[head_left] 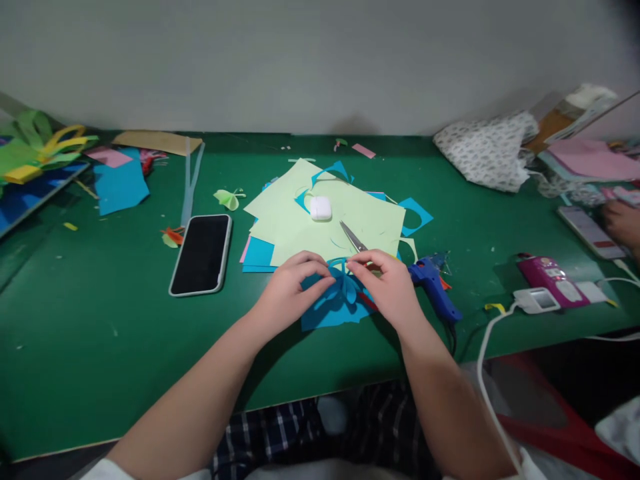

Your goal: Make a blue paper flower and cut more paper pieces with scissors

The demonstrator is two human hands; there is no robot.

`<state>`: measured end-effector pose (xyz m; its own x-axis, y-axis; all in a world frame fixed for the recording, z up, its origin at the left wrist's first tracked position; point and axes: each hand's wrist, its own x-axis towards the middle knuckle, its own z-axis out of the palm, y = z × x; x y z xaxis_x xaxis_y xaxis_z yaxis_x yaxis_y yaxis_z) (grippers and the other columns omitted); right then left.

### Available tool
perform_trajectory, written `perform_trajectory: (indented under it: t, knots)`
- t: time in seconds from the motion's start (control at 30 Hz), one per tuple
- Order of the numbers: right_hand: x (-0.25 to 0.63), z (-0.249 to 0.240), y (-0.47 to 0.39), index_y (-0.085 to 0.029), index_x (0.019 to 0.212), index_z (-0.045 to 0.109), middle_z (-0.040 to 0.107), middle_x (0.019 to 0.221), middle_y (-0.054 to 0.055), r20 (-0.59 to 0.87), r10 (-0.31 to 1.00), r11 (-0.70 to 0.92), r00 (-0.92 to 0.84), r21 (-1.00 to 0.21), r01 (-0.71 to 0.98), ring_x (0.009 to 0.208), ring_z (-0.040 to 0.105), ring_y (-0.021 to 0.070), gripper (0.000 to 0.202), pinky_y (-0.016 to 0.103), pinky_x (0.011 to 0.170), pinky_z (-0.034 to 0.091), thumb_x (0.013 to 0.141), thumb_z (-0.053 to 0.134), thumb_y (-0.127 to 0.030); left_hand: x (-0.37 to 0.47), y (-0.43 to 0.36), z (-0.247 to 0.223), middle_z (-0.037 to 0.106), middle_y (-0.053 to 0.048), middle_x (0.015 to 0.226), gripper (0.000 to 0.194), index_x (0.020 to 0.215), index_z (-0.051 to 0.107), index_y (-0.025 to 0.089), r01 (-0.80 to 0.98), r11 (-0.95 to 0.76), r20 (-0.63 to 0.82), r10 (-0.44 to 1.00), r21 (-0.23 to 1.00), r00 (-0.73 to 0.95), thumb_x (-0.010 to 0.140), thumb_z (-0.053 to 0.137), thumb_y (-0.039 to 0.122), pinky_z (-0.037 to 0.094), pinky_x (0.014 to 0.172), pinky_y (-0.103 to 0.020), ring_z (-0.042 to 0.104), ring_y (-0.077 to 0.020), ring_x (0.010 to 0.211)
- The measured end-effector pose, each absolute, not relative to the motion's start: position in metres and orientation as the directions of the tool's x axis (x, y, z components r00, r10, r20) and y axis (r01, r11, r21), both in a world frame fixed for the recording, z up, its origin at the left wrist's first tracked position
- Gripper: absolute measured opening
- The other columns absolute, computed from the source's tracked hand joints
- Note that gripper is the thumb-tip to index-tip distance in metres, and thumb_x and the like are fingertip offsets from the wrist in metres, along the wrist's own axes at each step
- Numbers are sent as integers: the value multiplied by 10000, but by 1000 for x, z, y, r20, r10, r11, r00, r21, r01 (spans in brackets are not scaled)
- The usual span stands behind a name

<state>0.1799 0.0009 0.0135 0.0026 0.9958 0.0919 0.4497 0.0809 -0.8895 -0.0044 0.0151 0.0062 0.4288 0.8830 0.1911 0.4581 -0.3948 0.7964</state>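
Black-screened phone (201, 255): laid left of the left hand (293, 287).
White case (321, 209): set beyond the left hand, slightly rightward.
Patterned cloth (487, 150): bunched far beyond the right hand (385, 283), rightward.
Purple device (553, 279): placed well right of the right hand.

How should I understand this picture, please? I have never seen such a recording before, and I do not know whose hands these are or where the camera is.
There is no machine here: these are one person's bare hands. The single camera is worn on the head, looking forward and down, so the forearms enter from the bottom.

The fingertips of the left hand and right hand hold a folded blue paper piece.

Beyond them, on the green table, lie pale green sheets with a small white case and scissors, partly hidden by the right hand. A black-screened phone lies to the left, a blue glue gun to the right. At the far right edge is another person's hand.
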Motion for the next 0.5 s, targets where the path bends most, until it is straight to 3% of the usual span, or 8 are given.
perform_trajectory:
  t: [0.2, 0.3, 0.4, 0.5]
  knots:
    - [179, 14, 1, -206, 745, 656, 655, 798, 34, 194, 980, 187, -45, -826, 531, 823, 584, 180, 226, 324, 755, 449, 865, 498, -313, -4, 15, 6, 591, -38, 920, 112, 798, 631, 196, 453, -398, 196, 881, 798, 430, 835, 555, 270, 476, 783, -310, 571, -151, 880]
    - [182, 15, 1, -214, 861, 665, 659, 870, 47, 190, 982, 166, -4, -848, 503, 880, 586, 187, 273, 337, 781, 452, 897, 435, -358, -5, 15, 5, 592, -39, 923, 103, 804, 630, 198, 456, -406, 202, 879, 792, 431, 835, 557, 264, 472, 786, -315, 570, -151, 884]
    - [183, 15, 1, -236, 1014, 629, 647, 980, 43, 140, 990, 121, 10, -886, 447, 872, 595, 178, 238, 312, 734, 474, 828, 564, -369, -5, 16, 5, 592, -40, 927, 109, 804, 629, 200, 454, -409, 205, 878, 791, 433, 836, 554, 272, 473, 790, -324, 572, -155, 885]
    - [183, 13, 2, -232, 881, 654, 645, 935, 28, 154, 987, 158, -47, -873, 461, 842, 593, 173, 128, 300, 716, 472, 784, 628, -312, -4, 16, 6, 593, -44, 925, 117, 803, 631, 203, 450, -409, 206, 877, 794, 434, 835, 553, 284, 482, 784, -328, 576, -161, 881]
